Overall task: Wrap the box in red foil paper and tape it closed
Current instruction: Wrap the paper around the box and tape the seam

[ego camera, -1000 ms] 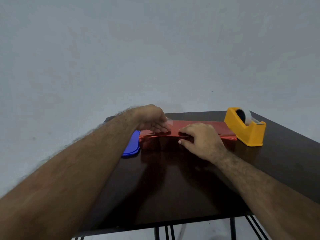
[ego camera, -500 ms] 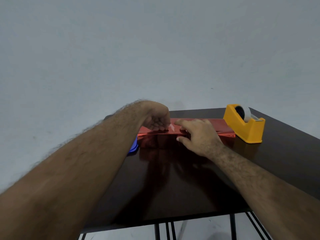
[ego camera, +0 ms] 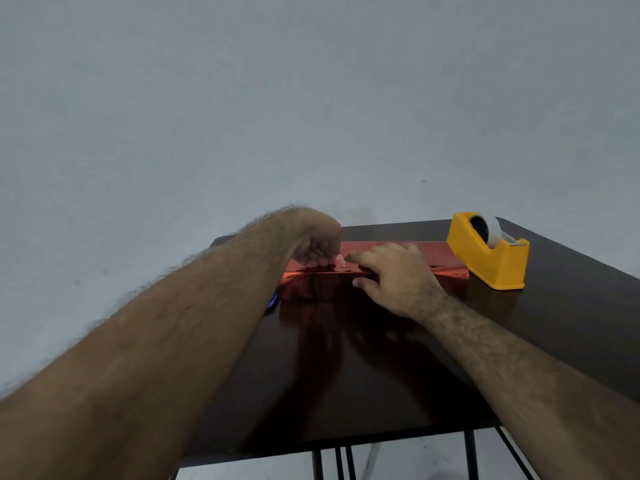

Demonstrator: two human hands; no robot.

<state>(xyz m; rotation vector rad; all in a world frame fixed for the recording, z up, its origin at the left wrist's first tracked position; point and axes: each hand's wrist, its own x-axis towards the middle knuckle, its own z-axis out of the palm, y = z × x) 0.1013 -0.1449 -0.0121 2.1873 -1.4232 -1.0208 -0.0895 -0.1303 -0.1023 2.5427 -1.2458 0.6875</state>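
Both hands meet atop the foil-wrapped box (ego camera: 374, 268) beside the tape dispenser (ego camera: 488, 256): left hand (ego camera: 320, 244) pinches a tape strip (ego camera: 341, 260), right hand (ego camera: 394, 275) presses flat, fingers straight (likely pinning the seam).

The left forearm (ego camera: 194, 323) hid nearly all of a blue object (ego camera: 273, 301), and red foil paper (ego camera: 388, 249) concealed the box.

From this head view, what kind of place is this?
Probably a plain indoor room with a makeshift craft or wrapping station: a small dark table on thin metal legs against a bare grey wall, with a yellow tape dispenser on it.
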